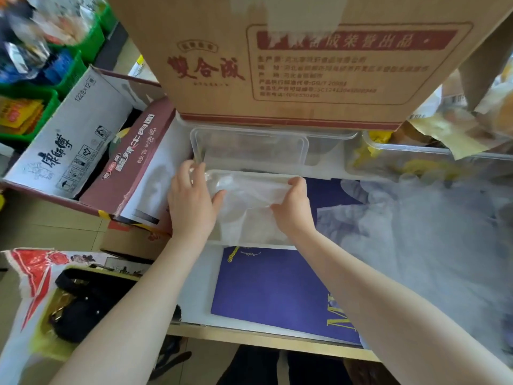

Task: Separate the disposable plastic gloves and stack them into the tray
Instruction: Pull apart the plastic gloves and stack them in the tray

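A shallow white tray lies at the middle of the table with a thin clear plastic glove spread in it. My left hand lies on the tray's left side, fingers fairly straight, thumb pressing the glove. My right hand sits at the tray's right side and pinches the glove's upper right edge between thumb and fingers. A large heap of loose clear gloves lies to the right on the table.
A clear plastic container stands just behind the tray, under a big cardboard box. A purple folder lies near the table's front edge. An open noodle carton stands on the left, another clear tub on the right.
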